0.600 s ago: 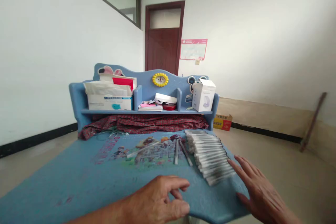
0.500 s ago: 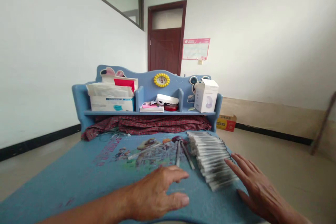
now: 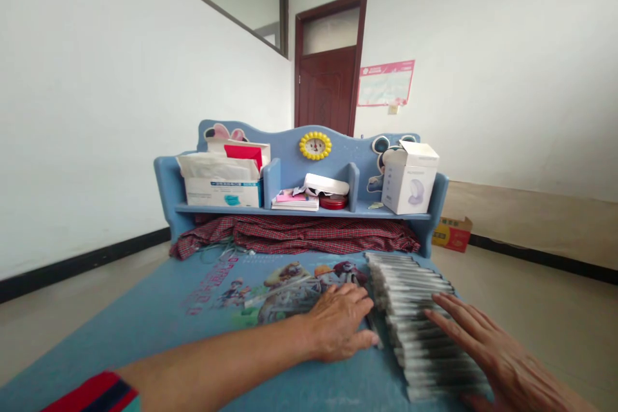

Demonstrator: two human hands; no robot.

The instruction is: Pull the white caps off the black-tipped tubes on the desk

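A long row of slim clear-and-white sticks that look like pens [image 3: 410, 315] lies stacked on the right part of the blue desk [image 3: 159, 335]. My left hand [image 3: 342, 322] is palm down just left of the row, fingers stretched forward and thumb out, covering some loose sticks. Part of one loose stick [image 3: 374, 329] shows by its thumb. Whether the palm presses on them cannot be seen. My right hand [image 3: 497, 347] reaches over the row's right edge, its fingers extended and holding nothing; its thumb is partly hidden low in the view.
A blue shelf [image 3: 232, 211] at the desk's back holds a mask box [image 3: 217, 190], papers [image 3: 294, 201], a red tin [image 3: 333, 203] and a white box [image 3: 410, 180]. Checked cloth [image 3: 290, 235] lies beneath it. A yellow-red carton [image 3: 452, 234] stands on the floor behind.
My left hand has moved forward and right over the loose sticks beside the row. My right hand stays at the row's right side, fingers now overlapping it. The camera view has shifted.
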